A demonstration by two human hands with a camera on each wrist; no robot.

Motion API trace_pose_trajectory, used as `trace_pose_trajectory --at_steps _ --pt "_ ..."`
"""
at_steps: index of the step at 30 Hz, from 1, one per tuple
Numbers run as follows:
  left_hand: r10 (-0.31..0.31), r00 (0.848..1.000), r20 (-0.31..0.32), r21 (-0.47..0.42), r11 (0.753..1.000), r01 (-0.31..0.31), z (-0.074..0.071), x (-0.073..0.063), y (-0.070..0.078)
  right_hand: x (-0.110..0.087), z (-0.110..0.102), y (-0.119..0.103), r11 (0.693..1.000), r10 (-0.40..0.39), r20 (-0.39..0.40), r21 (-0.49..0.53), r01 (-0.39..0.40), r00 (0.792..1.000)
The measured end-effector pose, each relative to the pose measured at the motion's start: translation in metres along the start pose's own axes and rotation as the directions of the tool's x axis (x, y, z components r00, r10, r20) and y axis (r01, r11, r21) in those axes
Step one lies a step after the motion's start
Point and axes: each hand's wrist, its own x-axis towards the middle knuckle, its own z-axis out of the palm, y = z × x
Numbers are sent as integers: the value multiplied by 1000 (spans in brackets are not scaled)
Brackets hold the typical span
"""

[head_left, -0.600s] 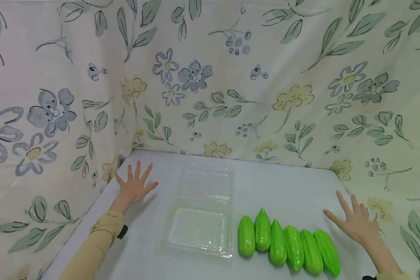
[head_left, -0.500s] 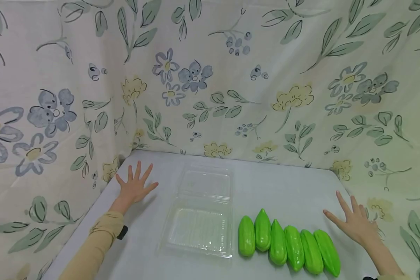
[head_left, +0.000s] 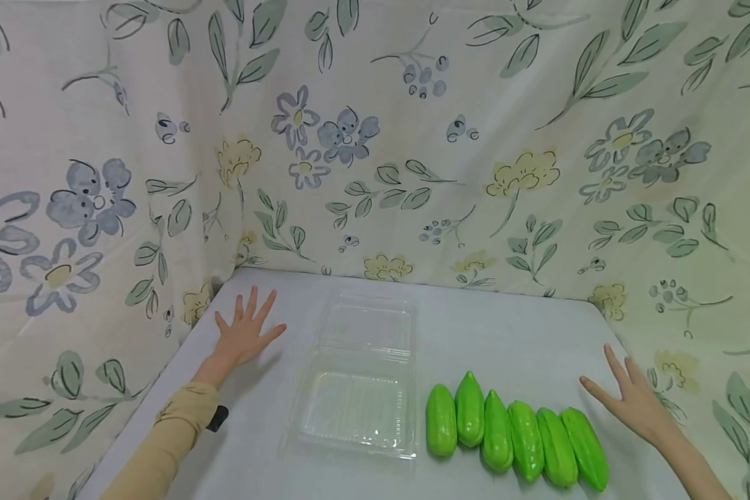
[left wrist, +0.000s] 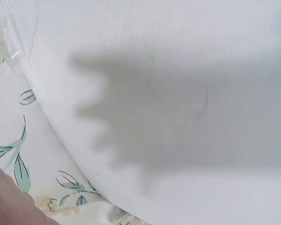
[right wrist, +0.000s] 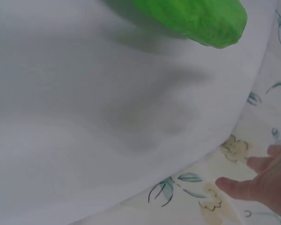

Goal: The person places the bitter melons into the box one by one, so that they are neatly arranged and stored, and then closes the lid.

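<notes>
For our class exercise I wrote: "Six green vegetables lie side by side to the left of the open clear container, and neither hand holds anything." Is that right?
One detail is wrong: the six green vegetables lie to the right of the open clear container, not the left, as the head view shows. The rest stands.
</notes>
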Motion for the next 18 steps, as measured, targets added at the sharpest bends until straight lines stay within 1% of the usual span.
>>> trace_pose_trajectory --at_steps 6,11,15,18 --pt "40 999 9 -46 998 -40 3 1 5 -3 3 2 999 -9 18 39 9 1000" --pt "60 998 18 -76 995 -58 4 2 10 -6 6 1 997 -26 25 77 24 999" --pt "73 997 35 -121 990 -69 3 1 15 -9 9 -2 989 -71 15 134 68 997" --pt "90 995 52 -170 982 -80 3 1 20 -10 10 -3 983 -92 25 163 87 995"
